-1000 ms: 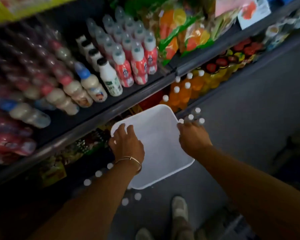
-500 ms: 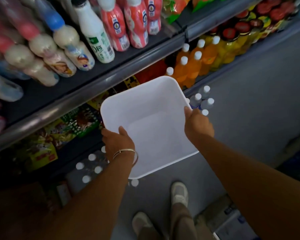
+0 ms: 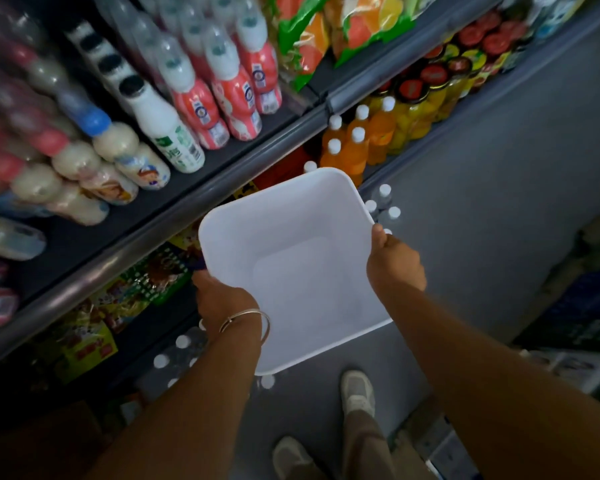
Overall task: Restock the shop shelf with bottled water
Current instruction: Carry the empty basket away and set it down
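I hold an empty white plastic tub (image 3: pixel 291 271) in front of the shelves, above the floor. My left hand (image 3: pixel 222 299), with a bangle on the wrist, grips its left rim. My right hand (image 3: pixel 395 265) grips its right rim. White-capped water bottles (image 3: pixel 381 202) stand on the floor beyond the tub's right corner. More water bottles (image 3: pixel 174 355) stand low at the left, partly hidden by my left arm.
The upper shelf (image 3: pixel 222 168) holds milk and yoghurt drink bottles (image 3: pixel 174 133). Below it stand orange drink bottles (image 3: pixel 354 147), jars (image 3: pixel 430 98) and snack packs (image 3: pixel 90 341). My feet (image 3: pixel 357 393) stand on the grey floor. Boxes (image 3: pixel 568 341) sit at the right.
The tub has come up and closer to me, still held in both hands. My view has dropped and tilted, so the shelf bottles look larger.
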{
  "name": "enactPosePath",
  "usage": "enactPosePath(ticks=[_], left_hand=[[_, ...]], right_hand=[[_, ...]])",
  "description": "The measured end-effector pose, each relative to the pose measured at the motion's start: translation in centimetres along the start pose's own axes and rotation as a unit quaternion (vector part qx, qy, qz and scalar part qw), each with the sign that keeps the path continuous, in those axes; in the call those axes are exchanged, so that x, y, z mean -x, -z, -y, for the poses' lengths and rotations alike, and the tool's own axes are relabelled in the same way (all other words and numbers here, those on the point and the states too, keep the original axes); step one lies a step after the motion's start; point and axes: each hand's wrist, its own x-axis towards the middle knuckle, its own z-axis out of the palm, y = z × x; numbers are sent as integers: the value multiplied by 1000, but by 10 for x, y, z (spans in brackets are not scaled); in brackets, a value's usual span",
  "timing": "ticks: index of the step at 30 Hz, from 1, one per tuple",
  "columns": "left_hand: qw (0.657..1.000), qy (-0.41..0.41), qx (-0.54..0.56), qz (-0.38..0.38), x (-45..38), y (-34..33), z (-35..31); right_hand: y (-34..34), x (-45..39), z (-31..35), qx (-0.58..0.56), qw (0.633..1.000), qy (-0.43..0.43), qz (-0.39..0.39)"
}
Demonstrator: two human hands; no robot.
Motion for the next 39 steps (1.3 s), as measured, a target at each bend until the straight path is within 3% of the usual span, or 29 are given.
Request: enactPosePath(ticks=[13,22,28,39], left_hand=[[992,-109,19,59,88,-15,-134],[965,-207,-92,130,138,-99,-222],[965,-218,-72,125,143,-177,-272],[926,-311,-79,201,167,-317,-350]], right_hand=[[141,-2,-24,-94,985,-90,-114],[224,-69,-69,-150,960,-145,-186],[261,-117,-87,-175,942,-199,-208],[298,-235,-121,-203,913,-252,-248]])
